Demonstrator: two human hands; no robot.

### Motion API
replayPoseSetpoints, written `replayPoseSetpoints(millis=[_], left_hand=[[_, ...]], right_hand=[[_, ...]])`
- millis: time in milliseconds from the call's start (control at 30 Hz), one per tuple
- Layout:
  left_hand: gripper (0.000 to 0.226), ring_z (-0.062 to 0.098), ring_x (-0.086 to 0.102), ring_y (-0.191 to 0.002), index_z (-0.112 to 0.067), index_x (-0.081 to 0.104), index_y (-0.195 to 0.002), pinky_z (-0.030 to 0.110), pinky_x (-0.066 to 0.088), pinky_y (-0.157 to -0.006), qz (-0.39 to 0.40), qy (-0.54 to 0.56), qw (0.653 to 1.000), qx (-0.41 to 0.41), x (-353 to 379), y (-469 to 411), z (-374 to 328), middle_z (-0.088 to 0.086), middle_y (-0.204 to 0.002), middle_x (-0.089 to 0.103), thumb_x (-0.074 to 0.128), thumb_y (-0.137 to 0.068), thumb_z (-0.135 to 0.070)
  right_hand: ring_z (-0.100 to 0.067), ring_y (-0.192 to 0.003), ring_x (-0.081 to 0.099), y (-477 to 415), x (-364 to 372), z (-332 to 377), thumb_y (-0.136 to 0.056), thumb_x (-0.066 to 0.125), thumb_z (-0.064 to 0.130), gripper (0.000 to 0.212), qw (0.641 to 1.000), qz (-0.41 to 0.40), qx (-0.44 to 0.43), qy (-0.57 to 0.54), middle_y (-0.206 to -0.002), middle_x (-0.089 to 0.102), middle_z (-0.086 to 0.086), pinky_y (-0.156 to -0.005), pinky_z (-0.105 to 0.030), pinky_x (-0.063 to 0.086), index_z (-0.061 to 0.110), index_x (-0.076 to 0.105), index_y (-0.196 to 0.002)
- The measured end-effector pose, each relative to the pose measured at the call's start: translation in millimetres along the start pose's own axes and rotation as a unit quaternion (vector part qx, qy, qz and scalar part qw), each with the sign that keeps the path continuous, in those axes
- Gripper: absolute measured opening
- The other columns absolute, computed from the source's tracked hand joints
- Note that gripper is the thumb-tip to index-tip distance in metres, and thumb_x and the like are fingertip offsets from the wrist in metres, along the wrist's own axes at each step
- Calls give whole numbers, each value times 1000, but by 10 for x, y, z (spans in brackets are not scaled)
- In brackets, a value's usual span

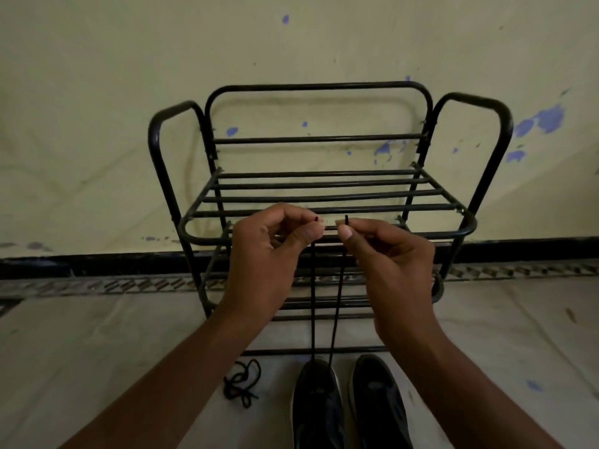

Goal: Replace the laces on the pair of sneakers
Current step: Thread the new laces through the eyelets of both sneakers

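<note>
— Two hands are up in the air. What do they hold?

— One black lace (312,303). The left hand (275,244) pinches one end between thumb and finger. The right hand (389,257) pinches the other end the same way. Both little tips stick up above the fingers, and the other fingers are curled in.

— Are the hands close together?

— Yes, very near each other, but not touching.

— Where does the lace go?

— Its two strands hang down side by side, pulled straight, to the left sneaker (319,409). They meet the shoe near its toe end. It is too dark to tell which holes they pass through.

— And the other shoe?

— The right sneaker (379,406) stands just beside the left one on the floor (97,351). Both shoes are dark, and their toes point at the rack.

— Is there more string?

— Yes, a second black lace (241,382) lies in a loose tangle on the floor. It is to the left of the left sneaker and does not touch it.

— What is behind the hands?

— A black metal shoe rack (324,199). Its shelves are made of long bars. It stands against a pale wall (97,92) with blue spots of paint on it.
</note>
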State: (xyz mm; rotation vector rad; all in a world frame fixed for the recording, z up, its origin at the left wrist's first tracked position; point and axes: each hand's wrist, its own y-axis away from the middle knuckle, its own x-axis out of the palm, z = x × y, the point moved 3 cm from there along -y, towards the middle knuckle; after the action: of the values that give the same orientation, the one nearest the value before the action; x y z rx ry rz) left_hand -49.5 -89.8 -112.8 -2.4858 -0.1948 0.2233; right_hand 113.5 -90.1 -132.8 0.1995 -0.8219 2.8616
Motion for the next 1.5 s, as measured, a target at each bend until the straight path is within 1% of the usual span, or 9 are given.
replayPoseSetpoints(millis=[133, 233, 300, 367, 433, 967, 1200, 1400, 1500], left_hand=[[9, 16, 73, -88, -16, 75, -91, 34, 61, -81, -2, -4, 1000, 2, 23, -72, -59, -2, -87, 76, 77, -87, -8], [7, 13, 71, -87, -15, 74, -90, 27, 58, -78, 8, -32, 999, 25, 2, -120, -112, -5, -86, 75, 76, -88, -9], [6, 11, 71, -89, -15, 74, -90, 25, 57, -81, 10, -37, 999, 34, -24, -150, -131, -6, -88, 75, 77, -87, -10], [5, 11, 71, -90, -13, 75, -91, 26, 57, -83, 17, -39, 998, 36, -32, -164, -139, -5, -89, 76, 77, -88, -10], [5, 11, 71, -89, -13, 75, -92, 26, 57, -83, 22, -47, 998, 39, -25, -159, -138, -5, -89, 76, 77, -87, -10], [5, 14, 72, -89, -12, 76, -93, 27, 58, -82, 14, -46, 998, 35, -18, -110, -172, -4, -89, 76, 77, -88, -10], [6, 11, 71, -88, -14, 76, -92, 23, 57, -81, 16, -56, 998, 39, -16, -90, -187, -6, -88, 76, 77, -87, -11], [3, 14, 72, -86, -10, 73, -94, 31, 61, -79, 28, -34, 999, 15, -35, -58, -136, 0, -88, 75, 73, -91, -11], [6, 24, 74, -76, -2, 67, -98, 39, 63, -72, 48, 28, 998, -31, -42, 1, -82, 10, -85, 73, 65, -96, -7]], right_hand=[[-24, -87, 72, -37, 31, 25, -86, 76, 8, 10, 1000, -5, 8, -7, -86, 76, -7, -82, -41, 61, 5, 77, -96], [-25, -87, 71, -65, 40, 35, -86, 76, 10, 10, 1000, -5, 5, -6, -83, 75, -8, -81, -40, 60, 5, 77, -95], [-22, -84, 71, -79, 41, 44, -86, 76, 10, 9, 1000, 1, 0, -6, -82, 75, -7, -76, -34, 57, 5, 77, -94], [-15, -82, 71, -89, 36, 65, -86, 75, 8, 9, 1000, 8, -6, -10, -81, 75, -4, -74, -24, 54, 4, 77, -94], [-10, -82, 70, -96, 24, 82, -87, 74, 7, 8, 1000, 15, -11, -9, -81, 75, -2, -72, -21, 53, 5, 77, -94], [-12, -79, 71, -126, 37, 155, -85, 76, 5, 7, 1000, 11, -5, -8, -78, 75, -3, -68, -18, 53, 6, 77, -91], [-7, -78, 70, -108, 43, 134, -85, 76, 6, 6, 1000, 17, -18, -6, -77, 75, 1, -68, -17, 53, 7, 77, -91], [-12, -80, 70, -83, 21, 55, -87, 74, 7, 6, 1000, 22, -19, 0, -79, 74, -2, -70, -21, 53, 6, 76, -92], [-21, -76, 71, -54, -17, -14, -90, 71, 7, 4, 999, 35, 5, -2, -75, 73, -6, -67, -28, 55, 8, 75, -89]])
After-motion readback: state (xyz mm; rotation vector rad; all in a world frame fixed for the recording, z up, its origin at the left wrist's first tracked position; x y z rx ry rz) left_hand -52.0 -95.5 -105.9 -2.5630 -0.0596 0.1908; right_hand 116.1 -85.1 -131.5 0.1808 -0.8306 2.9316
